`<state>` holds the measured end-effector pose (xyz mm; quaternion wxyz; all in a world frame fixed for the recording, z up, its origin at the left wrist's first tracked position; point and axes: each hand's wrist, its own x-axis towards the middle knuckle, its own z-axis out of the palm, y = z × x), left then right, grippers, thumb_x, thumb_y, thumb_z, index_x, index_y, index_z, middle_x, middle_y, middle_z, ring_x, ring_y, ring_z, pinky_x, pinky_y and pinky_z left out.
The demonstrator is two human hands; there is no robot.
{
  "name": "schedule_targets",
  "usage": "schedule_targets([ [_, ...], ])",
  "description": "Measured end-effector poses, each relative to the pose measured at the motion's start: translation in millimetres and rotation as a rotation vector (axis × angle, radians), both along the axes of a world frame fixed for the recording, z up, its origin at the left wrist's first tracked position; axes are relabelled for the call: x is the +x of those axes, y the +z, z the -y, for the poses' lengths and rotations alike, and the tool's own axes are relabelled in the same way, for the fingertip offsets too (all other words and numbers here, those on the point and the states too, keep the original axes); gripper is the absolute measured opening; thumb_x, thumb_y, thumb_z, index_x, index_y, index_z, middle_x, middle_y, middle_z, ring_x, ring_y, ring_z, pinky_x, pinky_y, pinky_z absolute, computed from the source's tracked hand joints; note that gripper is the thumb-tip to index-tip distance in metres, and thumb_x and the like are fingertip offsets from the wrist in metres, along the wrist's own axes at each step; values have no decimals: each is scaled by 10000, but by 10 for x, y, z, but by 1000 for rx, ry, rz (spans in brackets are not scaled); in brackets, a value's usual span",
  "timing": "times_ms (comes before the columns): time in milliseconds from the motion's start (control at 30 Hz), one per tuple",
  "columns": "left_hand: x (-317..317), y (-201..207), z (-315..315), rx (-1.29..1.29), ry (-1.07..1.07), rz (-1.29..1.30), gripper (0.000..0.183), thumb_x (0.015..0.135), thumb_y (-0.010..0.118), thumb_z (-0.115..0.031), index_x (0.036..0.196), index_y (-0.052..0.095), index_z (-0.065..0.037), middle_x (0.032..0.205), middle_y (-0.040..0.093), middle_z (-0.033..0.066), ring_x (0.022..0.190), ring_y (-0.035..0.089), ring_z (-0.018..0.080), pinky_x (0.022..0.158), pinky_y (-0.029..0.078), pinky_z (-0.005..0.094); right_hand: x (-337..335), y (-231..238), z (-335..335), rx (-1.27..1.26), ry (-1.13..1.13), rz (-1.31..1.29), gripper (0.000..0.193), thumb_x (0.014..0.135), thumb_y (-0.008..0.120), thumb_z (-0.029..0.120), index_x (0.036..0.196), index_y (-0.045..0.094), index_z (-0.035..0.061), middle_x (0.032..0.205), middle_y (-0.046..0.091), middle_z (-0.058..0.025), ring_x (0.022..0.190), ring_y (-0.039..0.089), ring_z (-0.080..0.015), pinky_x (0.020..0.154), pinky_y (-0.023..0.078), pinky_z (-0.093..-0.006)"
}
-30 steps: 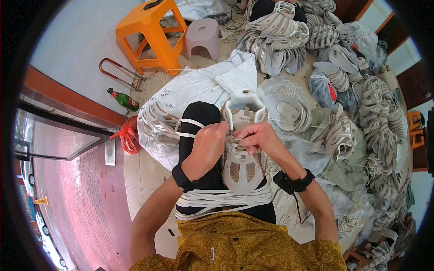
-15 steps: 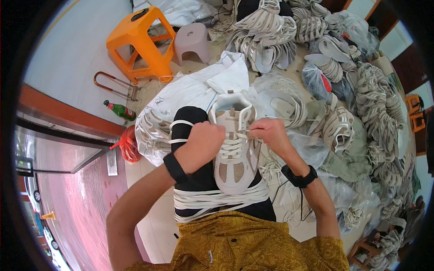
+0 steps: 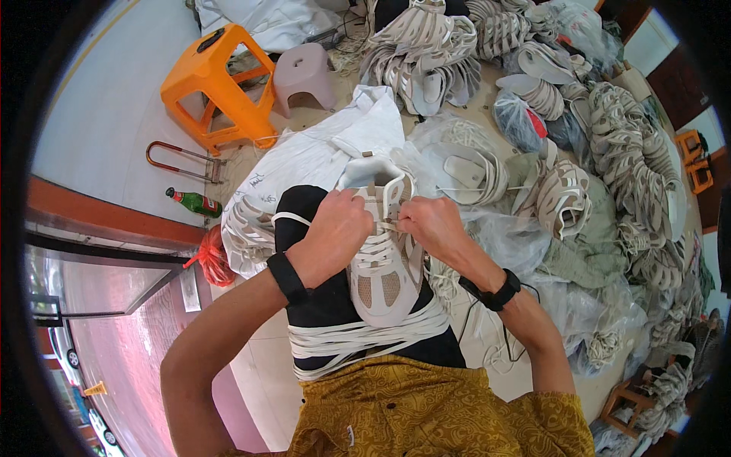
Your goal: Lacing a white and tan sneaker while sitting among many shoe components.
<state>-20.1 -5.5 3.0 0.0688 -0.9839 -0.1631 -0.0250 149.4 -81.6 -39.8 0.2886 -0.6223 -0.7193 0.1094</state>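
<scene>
A beige and white sneaker (image 3: 378,293) rests on my lap with its toe toward me and its upper rows laced. My left hand (image 3: 335,232) is closed at the left eyelets, and a loop of white shoelace (image 3: 292,218) hangs out beside it over my dark trouser leg. At the right eyelets my right hand (image 3: 432,226) pinches the lace, its fingertips close to the tongue. The fingers hide the upper eyelets in part. A bundle of loose white laces (image 3: 369,333) lies across my thighs.
Stacked sneakers (image 3: 426,42) stand at the far side, and more line the right (image 3: 628,152). A white sack (image 3: 335,129) lies beyond my knees. Left of it are an orange stool (image 3: 221,87), a green bottle (image 3: 194,202) and a red bag (image 3: 213,255).
Both hands have moved closer together over the tongue, the right one inward. The lace loop at the left has become smaller. The whole view has shifted slightly.
</scene>
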Motion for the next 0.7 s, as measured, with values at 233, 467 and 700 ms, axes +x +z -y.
schedule_targets([
  [233,20,91,-128,-760,341,333,133,621,594,-159,624,585,-27,594,570,114,588,570,289,568,445,377,-67,26,-18,148,78,308,62,649,536,110,626,512,58,584,513,-72,528,563,-241,459,445,-354],
  [467,314,-89,-12,-349,290,65,92,679,532,-100,683,605,-43,630,581,151,617,571,329,565,452,415,-132,24,-7,126,103,395,56,642,532,107,638,529,52,580,506,-78,540,567,-246,470,449,-364],
  [700,335,-144,-34,-619,295,112,112,665,521,-108,677,624,-66,650,577,169,638,569,343,582,447,423,44,-110,-11,-1,40,164,80,656,559,107,652,574,29,639,576,-131,587,588,-290,511,470,-372],
])
